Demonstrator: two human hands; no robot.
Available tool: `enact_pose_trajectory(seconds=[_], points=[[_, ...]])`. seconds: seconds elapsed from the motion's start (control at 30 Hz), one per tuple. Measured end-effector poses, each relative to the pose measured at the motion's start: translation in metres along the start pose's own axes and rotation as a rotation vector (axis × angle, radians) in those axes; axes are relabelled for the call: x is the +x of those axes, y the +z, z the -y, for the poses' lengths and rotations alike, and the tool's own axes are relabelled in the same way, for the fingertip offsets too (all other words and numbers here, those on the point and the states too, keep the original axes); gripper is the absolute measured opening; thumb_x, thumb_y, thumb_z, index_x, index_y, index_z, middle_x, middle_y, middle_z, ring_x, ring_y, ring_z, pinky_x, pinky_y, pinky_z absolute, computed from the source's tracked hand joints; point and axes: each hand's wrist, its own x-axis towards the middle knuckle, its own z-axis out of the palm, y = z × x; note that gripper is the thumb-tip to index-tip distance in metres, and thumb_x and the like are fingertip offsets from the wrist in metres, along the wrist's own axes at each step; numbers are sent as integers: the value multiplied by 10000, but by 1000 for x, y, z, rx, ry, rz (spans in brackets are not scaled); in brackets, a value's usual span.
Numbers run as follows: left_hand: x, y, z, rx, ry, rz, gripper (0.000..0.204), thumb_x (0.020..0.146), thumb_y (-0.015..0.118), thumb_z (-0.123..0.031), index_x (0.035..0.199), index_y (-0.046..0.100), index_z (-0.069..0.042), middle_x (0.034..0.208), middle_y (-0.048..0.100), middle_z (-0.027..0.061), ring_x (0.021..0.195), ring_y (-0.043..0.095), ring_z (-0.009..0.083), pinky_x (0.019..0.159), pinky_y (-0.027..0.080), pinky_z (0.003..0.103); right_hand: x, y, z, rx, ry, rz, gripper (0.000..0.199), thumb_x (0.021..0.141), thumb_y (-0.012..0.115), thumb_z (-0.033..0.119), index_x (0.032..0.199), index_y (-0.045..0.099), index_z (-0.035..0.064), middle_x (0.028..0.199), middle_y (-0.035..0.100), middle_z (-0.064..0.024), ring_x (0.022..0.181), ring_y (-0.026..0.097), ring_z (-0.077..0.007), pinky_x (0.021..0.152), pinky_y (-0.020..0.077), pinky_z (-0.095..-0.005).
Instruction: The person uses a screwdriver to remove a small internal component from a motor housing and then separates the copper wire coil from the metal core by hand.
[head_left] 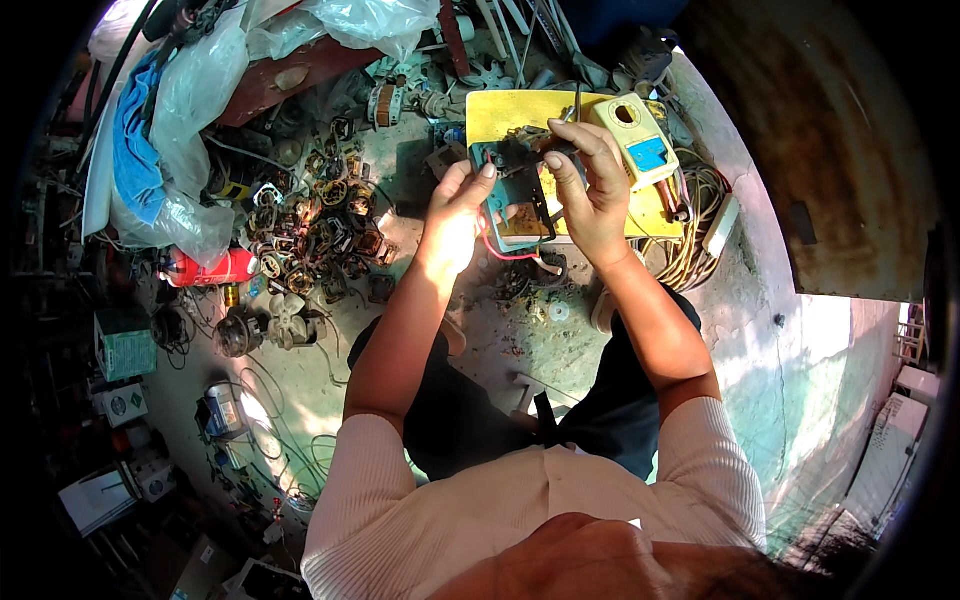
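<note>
My left hand [457,212] is closed round the left edge of a teal and dark open-framed housing [520,205]. A pink-red wire [510,256] loops from the housing's lower end. On the other side, my right hand [597,195] is raised, thumb and fingers bent toward each other by the dark parts at the housing's top. A thin dark rod stands just above its fingers; what the fingertips hold is too small to tell. Beneath both hands lies a yellow board [500,108]. A pale yellow instrument case [617,115] with a round hole and blue panel rests beside my right hand.
Several motor windings [340,205] are heaped on the floor at left, near a red cylinder [215,267]. Coiled cable [695,245] lies right of the board. A wooden panel [850,180] stands at far right. Plastic sheeting [205,110] and a blue cloth [138,145] hang at upper left.
</note>
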Motion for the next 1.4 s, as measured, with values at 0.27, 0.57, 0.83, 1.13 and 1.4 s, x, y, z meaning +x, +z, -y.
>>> enact_pose_trajectory(seconds=[0.27,0.57,0.83,1.13,1.4], points=[[-1,1,-5,-3,44,-33,280,994,554,-265,1194,546,-69,1103,627,37,946,622,128,774,544,322,-2,-1,6,316,229,-4,289,998,372,30,1271,464,6,1003,509,-58,921,581,-148,855,484,-274],[-1,4,-4,-65,48,-14,286,975,589,-237,1179,546,-42,1085,627,55,922,628,131,749,559,314,-3,4,6,-303,8,267,164,789,769,107,927,706,45,853,581,-75,747,592,-196,639,497,-293],[-3,8,-7,-37,26,-5,276,962,613,-237,1146,554,-40,1013,627,30,860,614,101,731,567,307,-5,4,4,-451,-39,259,136,784,748,62,908,694,47,854,603,-73,740,634,-238,629,516,-328],[-2,1,-10,-1,20,-37,260,972,598,-258,1142,578,-62,1000,638,12,852,619,96,709,531,284,5,-4,3,-354,-40,140,123,828,683,-19,933,660,41,866,594,-76,743,612,-217,617,494,-313],[6,-30,-28,-123,5,-239,251,958,586,-293,1122,610,-104,994,670,3,792,641,101,588,540,238,0,-36,-43,-751,315,461,135,874,636,110,1000,671,76,901,605,-128,817,621,-319,746,488,-399]])
